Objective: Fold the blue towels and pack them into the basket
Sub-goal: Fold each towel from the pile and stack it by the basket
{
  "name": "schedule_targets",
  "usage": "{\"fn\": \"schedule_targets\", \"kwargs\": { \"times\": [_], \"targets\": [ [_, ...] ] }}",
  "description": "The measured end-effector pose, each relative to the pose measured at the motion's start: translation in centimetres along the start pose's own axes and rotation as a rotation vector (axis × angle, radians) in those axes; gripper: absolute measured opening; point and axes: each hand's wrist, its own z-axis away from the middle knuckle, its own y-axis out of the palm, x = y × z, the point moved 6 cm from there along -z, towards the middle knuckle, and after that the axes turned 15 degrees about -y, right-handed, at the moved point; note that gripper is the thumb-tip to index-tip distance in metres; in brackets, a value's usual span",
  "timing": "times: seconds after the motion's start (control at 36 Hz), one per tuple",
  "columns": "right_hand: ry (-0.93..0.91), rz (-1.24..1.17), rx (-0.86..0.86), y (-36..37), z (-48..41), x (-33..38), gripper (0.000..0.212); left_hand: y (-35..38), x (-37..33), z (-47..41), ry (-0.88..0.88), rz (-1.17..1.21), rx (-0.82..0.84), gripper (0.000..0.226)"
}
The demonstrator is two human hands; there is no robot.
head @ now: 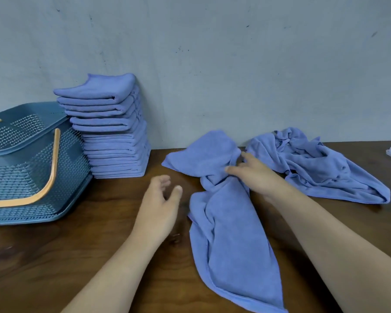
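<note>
The fingers (246,155) of my right hand (257,175) are spread, thumb out to the left, resting on the bunched middle of a crumpled blue towel (226,233); I can't see any of them curled round the cloth. My left hand (160,199) is just left of that towel, its fingers (165,180) loosely bent and apart from the thumb, holding nothing. The towel runs from the near edge to the far wall (212,64) on the brown surface (99,222). Right of it, touching, lies a heap of unfolded towels (314,166). Far left, a tall stack of folded towels (115,136) leans against the wall, with the blue basket (20,159) and its orange handle (48,177) just beside it.
</note>
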Motion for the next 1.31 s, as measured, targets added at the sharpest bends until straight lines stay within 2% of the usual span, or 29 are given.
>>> {"fn": "schedule_targets", "kwargs": {
  "times": [0.08, 0.14, 0.22, 0.33, 0.42, 0.47, 0.53, 0.58, 0.64, 0.69, 0.75, 0.81, 0.86, 0.89, 0.92, 0.97, 1.03, 1.14, 1.22, 1.31],
  "targets": [
    [0.024, 0.187, 0.053, 0.0, 0.5, -0.3, 0.056, 0.9, 0.0, 0.5, 0.053, -0.277, 0.042, 0.033],
    [0.007, 0.291, 0.105, -0.1, 0.7, -0.4, 0.067, 1.1, -0.5, 1.0, 0.112, -0.329, 0.070, 0.031],
    [-0.033, 0.372, 0.126, -0.4, 0.5, -0.7, 0.053, 2.1, -1.2, 2.1, 0.190, -0.376, 0.170, 0.036],
    [-0.011, 0.332, 0.135, -0.5, 0.0, -1.7, 0.032, 3.7, -2.1, 3.8, 0.326, -0.464, 0.306, 0.036],
    [0.035, 0.423, 0.112, -2.1, 0.2, -2.0, 0.035, 3.5, -2.5, 4.3, 0.311, -0.335, 0.424, 0.022],
    [0.076, 0.623, 0.131, -3.6, 0.6, -1.9, 0.042, 3.2, -2.3, 4.3, 0.276, -0.279, 0.475, 0.012],
    [0.114, 0.858, 0.156, -5.0, 0.8, -1.8, 0.050, 3.0, -2.2, 4.4, 0.279, -0.276, 0.500, 0.042],
    [0.141, 1.067, 0.180, -5.7, 1.0, -1.5, 0.048, 3.1, -2.0, 4.5, 0.227, -0.235, 0.601, 0.065],
    [0.084, 1.183, 0.164, -5.5, 0.8, -0.7, 0.043, 2.9, -1.8, 4.6, 0.161, -0.122, 0.724, 0.071],
    [-0.042, 1.110, 0.121, -4.6, 0.4, -0.1, 0.046, 2.6, -1.9, 4.3, 0.118, -0.018, 0.771, 0.066],
    [-0.179, 0.888, 0.115, -2.9, 0.3, 0.3, 0.048, 2.1, -2.0, 3.5, 0.099, 0.032, 0.691, 0.062],
    [-0.279, 0.681, 0.195, -0.5, 0.5, 0.4, 0.043, 1.5, -1.8, 2.5, 0.142, -0.012, 0.475, 0.055],
    [-0.288, 0.633, 0.298, 1.4, 1.0, -0.4, 0.043, 1.3, -2.0, 2.1, 0.289, -0.173, 0.263, 0.031],
    [-0.280, 0.657, 0.336, 2.0, 1.1, -0.9, 0.045, 1.6, -2.2, 2.3, 0.367, -0.265, 0.236, 0.016],
    [-0.280, 0.689, 0.361, 2.4, 1.3, -1.4, 0.046, 2.3, -2.2, 2.7, 0.421, -0.366, 0.267, 0.014],
    [-0.270, 0.712, 0.366, 2.6, 1.4, -2.0, 0.051, 3.6, -1.8, 3.2, 0.480, -0.544, 0.382, 0.038],
    [-0.236, 0.687, 0.333, 2.4, 1.3, -2.4, 0.058, 4.2, -1.4, 3.5, 0.465, -0.661, 0.439, 0.049],
    [-0.210, 0.683, 0.312, 2.2, 1.3, -3.2, 0.066, 4.1, -1.6, 3.5, 0.446, -0.749, 0.367, 0.062],
    [-0.135, 0.735, 0.298, 1.5, 0.9, -4.3, 0.069, 4.4, -2.2, 3.8, 0.499, -0.803, 0.308, 0.059],
    [-0.074, 0.779, 0.263, 0.6, 0.5, -5.2, 0.070, 4.6, -2.6, 4.2, 0.505, -0.720, 0.265, 0.054]
  ]
}}
